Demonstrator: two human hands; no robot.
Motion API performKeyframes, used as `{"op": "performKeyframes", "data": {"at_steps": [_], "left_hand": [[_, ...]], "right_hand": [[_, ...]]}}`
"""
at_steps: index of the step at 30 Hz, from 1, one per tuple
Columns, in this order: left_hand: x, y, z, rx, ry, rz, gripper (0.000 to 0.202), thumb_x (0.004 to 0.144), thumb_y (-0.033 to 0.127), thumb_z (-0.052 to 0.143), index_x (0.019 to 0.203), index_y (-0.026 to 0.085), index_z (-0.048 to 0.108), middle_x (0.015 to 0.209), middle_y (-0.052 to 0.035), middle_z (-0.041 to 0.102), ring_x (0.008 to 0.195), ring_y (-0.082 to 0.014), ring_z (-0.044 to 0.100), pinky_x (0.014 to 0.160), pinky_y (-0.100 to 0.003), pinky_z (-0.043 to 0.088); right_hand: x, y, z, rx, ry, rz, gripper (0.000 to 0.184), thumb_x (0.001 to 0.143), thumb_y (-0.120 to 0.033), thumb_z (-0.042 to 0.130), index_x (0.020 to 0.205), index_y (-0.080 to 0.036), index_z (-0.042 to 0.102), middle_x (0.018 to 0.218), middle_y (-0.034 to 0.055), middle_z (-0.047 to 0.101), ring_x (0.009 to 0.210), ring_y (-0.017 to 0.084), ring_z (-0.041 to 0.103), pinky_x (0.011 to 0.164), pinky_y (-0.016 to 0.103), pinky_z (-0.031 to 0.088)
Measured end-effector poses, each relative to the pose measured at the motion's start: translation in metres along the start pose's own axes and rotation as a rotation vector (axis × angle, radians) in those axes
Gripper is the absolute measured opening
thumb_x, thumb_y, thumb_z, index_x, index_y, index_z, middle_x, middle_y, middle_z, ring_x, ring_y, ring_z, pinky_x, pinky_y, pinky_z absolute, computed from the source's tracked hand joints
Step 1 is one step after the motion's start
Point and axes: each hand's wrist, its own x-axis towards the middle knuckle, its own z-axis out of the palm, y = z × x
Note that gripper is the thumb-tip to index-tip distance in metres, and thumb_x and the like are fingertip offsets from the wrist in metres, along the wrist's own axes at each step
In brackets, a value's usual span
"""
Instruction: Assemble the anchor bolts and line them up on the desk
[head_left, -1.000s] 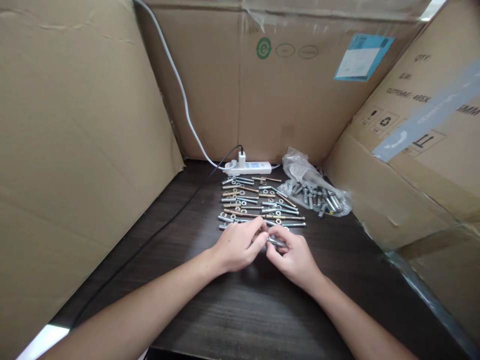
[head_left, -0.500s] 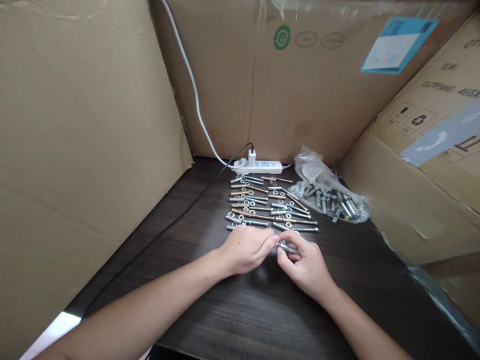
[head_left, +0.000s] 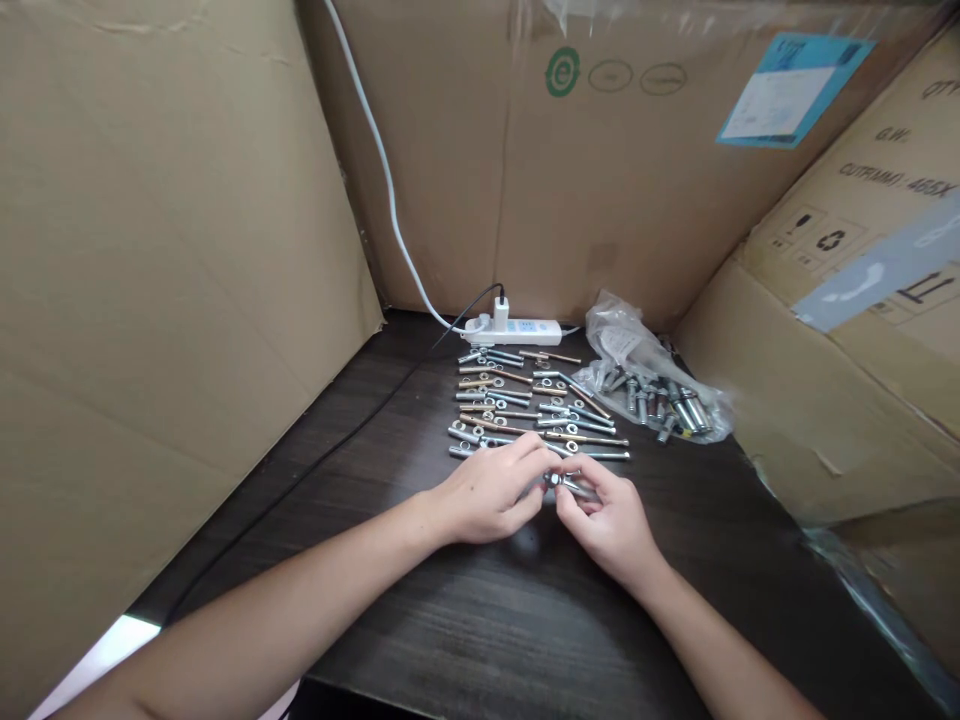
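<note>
My left hand [head_left: 491, 492] and my right hand [head_left: 609, 520] meet just above a dark wooden table [head_left: 480, 620]. Between their fingertips they pinch one silver bolt [head_left: 564, 482], which lies roughly level and points right. My right hand grips its shank; the fingers of my left hand are on its near end, where a small nut or washer sits. Just beyond the hands lie rows of bolts, sleeves and washers [head_left: 525, 405], laid out side by side.
A clear plastic bag of bolts [head_left: 660, 392] lies at the right rear. A white power strip [head_left: 514, 327] with a white cable and a black cable sits at the back. Cardboard boxes [head_left: 165, 250] wall in the table on the left, back and right.
Both hands have stayed together on the bolt, with small finger movements at its end. The view has shifted slightly left and down.
</note>
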Motion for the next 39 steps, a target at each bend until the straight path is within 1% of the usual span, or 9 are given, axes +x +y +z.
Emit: {"op": "performKeyframes", "data": {"at_steps": [5,9,12,14,20,28,32,36,39], "left_hand": [[0.003,-0.001,0.002,0.045,0.006,-0.022,0.014,0.091,0.028,0.041,0.094,0.018,0.051,0.089,-0.003,0.057,0.08,-0.0148,0.054,0.071,-0.025,0.042],[0.003,-0.002,0.004,0.105,0.002,-0.046,0.029,0.095,0.031,0.03,0.08,0.017,0.051,0.079,-0.0024,0.058,0.075,-0.015,0.054,0.069,-0.026,0.04],[0.001,-0.001,0.003,0.071,0.079,-0.107,0.022,0.093,0.033,0.035,0.096,0.018,0.051,0.089,-0.0028,0.059,0.078,-0.0155,0.055,0.07,-0.027,0.042],[0.0,0.001,0.002,0.034,0.107,-0.088,0.023,0.089,0.031,0.042,0.109,0.019,0.047,0.097,-0.0035,0.057,0.08,-0.0154,0.055,0.071,-0.027,0.043],[0.001,0.0,0.006,0.017,0.031,0.007,0.03,0.089,0.021,0.04,0.119,0.023,0.045,0.104,-0.0038,0.055,0.086,-0.0153,0.056,0.076,-0.027,0.045],[0.001,0.001,0.006,-0.004,0.027,-0.06,0.021,0.095,0.028,0.035,0.112,0.02,0.045,0.105,-0.0039,0.058,0.086,-0.0153,0.057,0.076,-0.027,0.044],[0.003,-0.001,0.007,0.046,0.009,-0.074,0.023,0.096,0.032,0.031,0.102,0.019,0.049,0.094,-0.0027,0.06,0.08,-0.015,0.057,0.072,-0.026,0.043],[0.003,-0.002,0.008,0.126,0.005,-0.091,0.035,0.097,0.034,0.025,0.085,0.018,0.053,0.079,-0.0023,0.06,0.075,-0.0152,0.057,0.07,-0.026,0.041],[0.0,-0.001,0.004,0.095,0.112,-0.137,0.029,0.097,0.033,0.026,0.1,0.018,0.051,0.085,-0.0024,0.061,0.076,-0.0153,0.058,0.071,-0.026,0.042]], "right_hand": [[0.0,-0.002,-0.002,-0.007,-0.014,-0.028,0.01,0.076,-0.025,0.055,0.081,-0.017,0.055,0.057,-0.0048,0.044,0.044,0.006,0.033,0.04,0.017,0.029],[0.0,-0.005,-0.002,-0.041,-0.02,-0.056,0.009,0.075,-0.024,0.055,0.08,-0.017,0.055,0.055,-0.0056,0.041,0.043,0.005,0.031,0.039,0.017,0.026],[0.001,-0.004,-0.003,-0.042,-0.001,-0.041,0.011,0.076,-0.026,0.055,0.082,-0.017,0.056,0.055,-0.0053,0.042,0.043,0.005,0.031,0.039,0.017,0.027],[0.002,-0.002,-0.003,-0.024,0.01,-0.019,0.013,0.077,-0.028,0.055,0.082,-0.017,0.056,0.057,-0.0042,0.044,0.044,0.005,0.033,0.04,0.017,0.029],[0.004,-0.001,-0.006,0.025,-0.008,-0.006,0.016,0.079,-0.03,0.052,0.084,-0.016,0.057,0.063,-0.0009,0.053,0.052,0.009,0.046,0.045,0.017,0.036],[0.006,0.004,-0.004,0.06,-0.002,-0.037,0.018,0.078,-0.032,0.055,0.086,-0.016,0.058,0.069,-0.0002,0.055,0.056,0.009,0.048,0.048,0.018,0.039],[0.004,0.005,-0.003,-0.006,-0.029,-0.07,0.016,0.078,-0.03,0.055,0.083,-0.016,0.058,0.064,-0.0021,0.051,0.049,0.007,0.04,0.043,0.017,0.033],[0.003,0.002,-0.002,-0.065,-0.054,-0.088,0.013,0.077,-0.028,0.055,0.082,-0.017,0.059,0.058,-0.0042,0.046,0.046,0.006,0.035,0.042,0.017,0.03],[0.003,-0.001,-0.002,-0.07,-0.042,-0.072,0.013,0.077,-0.029,0.055,0.082,-0.017,0.058,0.057,-0.0047,0.044,0.045,0.006,0.032,0.041,0.017,0.029]]}}
